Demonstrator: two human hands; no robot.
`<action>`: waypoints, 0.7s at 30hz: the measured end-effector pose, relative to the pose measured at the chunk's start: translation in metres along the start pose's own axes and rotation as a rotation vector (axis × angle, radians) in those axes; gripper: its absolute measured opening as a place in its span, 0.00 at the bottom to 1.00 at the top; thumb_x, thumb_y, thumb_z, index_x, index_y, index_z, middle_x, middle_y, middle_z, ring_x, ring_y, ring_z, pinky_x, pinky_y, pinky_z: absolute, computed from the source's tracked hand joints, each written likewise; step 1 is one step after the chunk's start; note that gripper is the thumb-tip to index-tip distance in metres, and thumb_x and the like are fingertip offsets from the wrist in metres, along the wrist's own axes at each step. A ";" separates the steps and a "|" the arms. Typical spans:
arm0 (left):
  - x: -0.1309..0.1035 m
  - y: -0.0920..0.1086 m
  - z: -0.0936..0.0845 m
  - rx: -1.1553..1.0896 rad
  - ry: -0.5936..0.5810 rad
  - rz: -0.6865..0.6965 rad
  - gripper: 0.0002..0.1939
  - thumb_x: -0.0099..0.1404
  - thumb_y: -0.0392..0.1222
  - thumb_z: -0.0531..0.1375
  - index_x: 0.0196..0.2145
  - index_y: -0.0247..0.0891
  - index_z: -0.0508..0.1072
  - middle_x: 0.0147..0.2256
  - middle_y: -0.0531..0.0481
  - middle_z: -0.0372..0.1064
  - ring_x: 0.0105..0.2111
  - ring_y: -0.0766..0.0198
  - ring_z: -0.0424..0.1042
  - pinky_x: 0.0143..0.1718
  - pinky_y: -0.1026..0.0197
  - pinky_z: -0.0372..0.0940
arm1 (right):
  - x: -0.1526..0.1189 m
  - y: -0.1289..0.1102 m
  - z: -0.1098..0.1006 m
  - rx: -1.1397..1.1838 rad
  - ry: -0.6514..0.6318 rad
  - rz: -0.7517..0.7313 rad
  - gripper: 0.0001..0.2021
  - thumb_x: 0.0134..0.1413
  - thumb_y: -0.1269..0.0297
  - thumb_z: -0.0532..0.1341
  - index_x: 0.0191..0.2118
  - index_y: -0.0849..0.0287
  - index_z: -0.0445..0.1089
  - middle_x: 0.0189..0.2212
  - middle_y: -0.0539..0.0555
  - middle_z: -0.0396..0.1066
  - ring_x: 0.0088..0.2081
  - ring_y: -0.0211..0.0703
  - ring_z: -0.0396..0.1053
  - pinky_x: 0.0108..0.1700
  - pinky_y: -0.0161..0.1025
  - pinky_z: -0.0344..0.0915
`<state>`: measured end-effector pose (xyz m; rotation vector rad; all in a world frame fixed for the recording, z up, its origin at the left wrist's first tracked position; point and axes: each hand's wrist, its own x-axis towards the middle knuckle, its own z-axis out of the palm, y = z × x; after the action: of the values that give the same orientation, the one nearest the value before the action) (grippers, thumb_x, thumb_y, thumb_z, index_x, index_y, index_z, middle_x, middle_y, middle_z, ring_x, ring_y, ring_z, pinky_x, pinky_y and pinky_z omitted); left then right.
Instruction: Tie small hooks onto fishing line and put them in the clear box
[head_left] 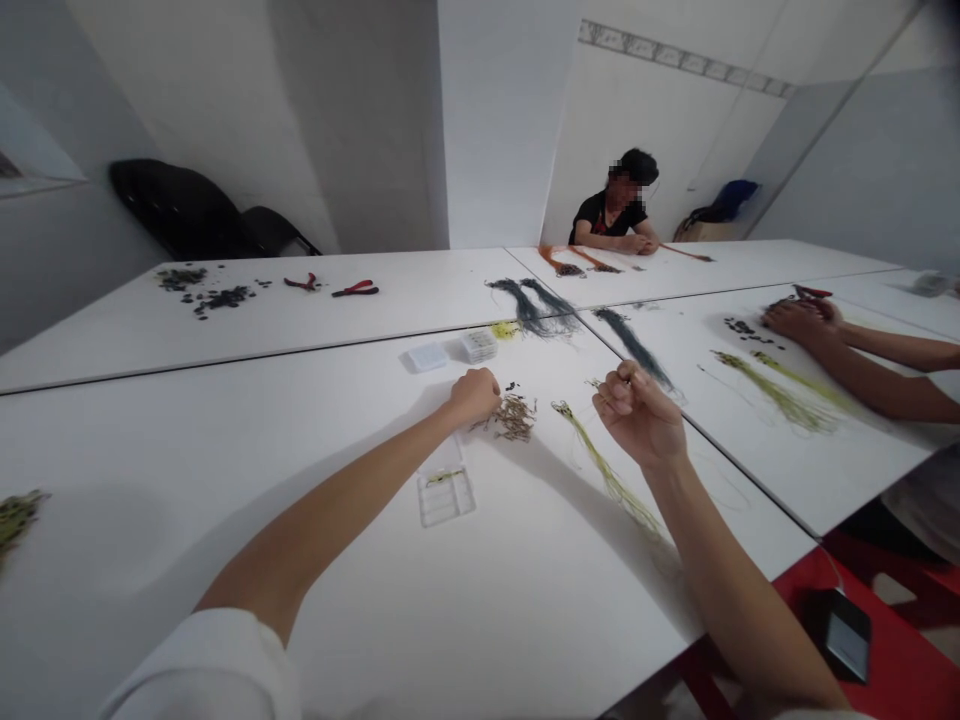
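My left hand (475,397) is closed just above the left edge of a pile of small brownish pieces (514,418); whatever its fingers grip is hidden. My right hand (637,412) is raised with its fingers curled into a pinch, and I cannot make out what is in them. Between the hands, a bundle of yellow-green strands (600,460) with dark ends lies on the white table. Below my left hand stands an open clear plastic case (448,505) with a small yellow-green piece inside. A few tiny black bits (512,386) lie beyond the pile.
Small plastic boxes (480,347) stand farther back, near dark green strand bundles (525,305). Red-handled pliers (356,288) and black pieces (225,298) lie at the far left. A person (615,205) sits opposite; another person's hands (799,318) work at right. A phone (846,635) rests on a red stool.
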<state>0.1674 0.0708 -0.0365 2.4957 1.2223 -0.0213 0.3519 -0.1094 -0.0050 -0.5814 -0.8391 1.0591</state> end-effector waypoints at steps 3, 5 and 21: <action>0.003 0.006 -0.004 0.016 -0.035 -0.072 0.15 0.68 0.44 0.59 0.50 0.34 0.70 0.47 0.44 0.69 0.44 0.58 0.72 0.43 0.52 0.70 | 0.000 0.004 0.000 -0.002 -0.023 0.014 0.06 0.52 0.62 0.65 0.33 0.55 0.67 0.22 0.46 0.59 0.21 0.33 0.52 0.27 0.35 0.58; 0.004 0.011 -0.006 0.031 -0.043 -0.113 0.16 0.68 0.44 0.59 0.51 0.34 0.69 0.48 0.43 0.69 0.44 0.57 0.72 0.44 0.51 0.70 | -0.001 0.006 0.002 -0.001 -0.031 0.024 0.06 0.52 0.63 0.65 0.33 0.56 0.68 0.23 0.46 0.59 0.21 0.33 0.53 0.28 0.35 0.58; -0.004 0.040 -0.002 0.345 -0.012 -0.071 0.17 0.68 0.44 0.59 0.52 0.34 0.68 0.50 0.42 0.67 0.47 0.55 0.70 0.47 0.48 0.69 | -0.001 0.020 0.005 0.032 -0.091 0.115 0.06 0.54 0.66 0.65 0.31 0.58 0.67 0.24 0.49 0.65 0.23 0.33 0.57 0.29 0.34 0.59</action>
<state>0.1953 0.0461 -0.0220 2.7321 1.4034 -0.2879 0.3379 -0.1021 -0.0176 -0.5631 -0.8748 1.2094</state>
